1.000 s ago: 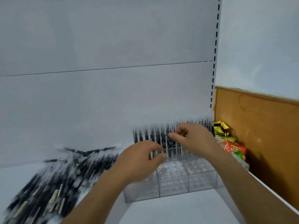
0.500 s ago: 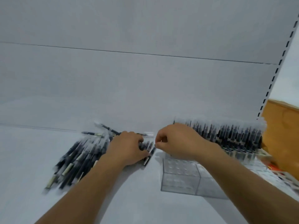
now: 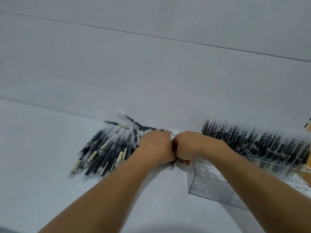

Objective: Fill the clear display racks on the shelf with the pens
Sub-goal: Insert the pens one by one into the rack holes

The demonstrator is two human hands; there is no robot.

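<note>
1. Pens [image 3: 107, 148] lie in one loose pile on the white shelf [image 3: 42, 174], at about nine o'clock from the left hand [image 3: 155, 147], whose knuckles sit over the pile's right edge.
2. Their long axes mostly run from seven o'clock to one o'clock across the view, fanned a little. A few strays [image 3: 116, 122] at the back lie nearer nine-to-three, against the back panel [image 3: 151, 64].
3. The left hand is the nearer one to the pile and touches it, fingers curled down among the barrels. Whether they close round any pens is hidden, so I cannot tell.
4. The right hand [image 3: 186, 147] sits just beside the left, fingers curled under. A pale pen end [image 3: 175, 163] pokes out below where the two hands meet. I cannot tell which hand holds it.
5. The clear display rack [image 3: 210, 184] stands at four o'clock from the right hand, just beside it. Its near holes look empty. Its far rows, at three o'clock, hold standing pens [image 3: 252, 142].
6. In my judgement, the coming move is a gather from the pile and a carry towards three to four o'clock, with the pens turned from lying to upright.
7. Count: two hands, one pile, and one run of rack whose separate units are too blurred to tell apart. The pens in the pile and in the rack are too many and too smeared to count.
</note>
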